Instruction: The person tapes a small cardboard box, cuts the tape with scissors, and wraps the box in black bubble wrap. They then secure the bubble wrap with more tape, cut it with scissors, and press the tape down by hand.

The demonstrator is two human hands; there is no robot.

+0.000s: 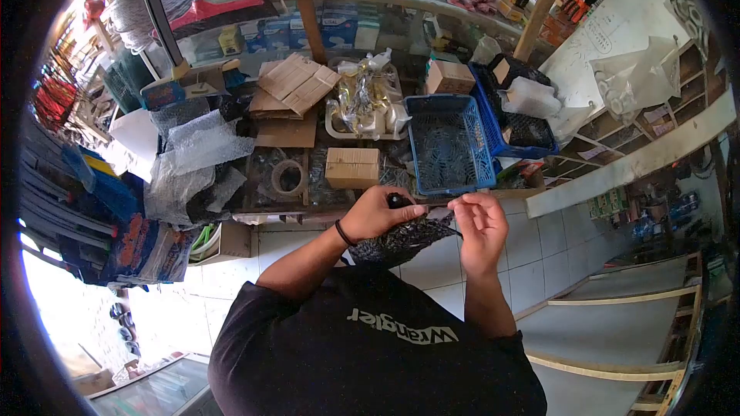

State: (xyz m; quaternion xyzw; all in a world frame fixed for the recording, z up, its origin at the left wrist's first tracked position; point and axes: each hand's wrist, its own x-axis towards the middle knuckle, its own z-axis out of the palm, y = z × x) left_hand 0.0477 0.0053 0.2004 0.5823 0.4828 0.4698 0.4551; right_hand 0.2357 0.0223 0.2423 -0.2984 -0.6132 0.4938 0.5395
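My left hand (pixel 381 214) is closed around the top of a bundle of black, crinkled wrap (pixel 397 245), with a small round black tip showing between thumb and fingers. To its right, my right hand (pixel 481 232) has thumb and index finger pinched together at the bundle's right end, beside a small pale piece; its other fingers are curled. Just beyond my hands lie a brown cardboard box (pixel 352 168) and a blue plastic basket (pixel 452 146).
A tape roll (pixel 288 178), flat cardboard (pixel 299 84), a white tray of clear-wrapped items (pixel 368 135) and bubble wrap (pixel 202 142) lie on the bench. Another blue crate (pixel 532 151) holds black and white packages. Glass shelving stands behind.
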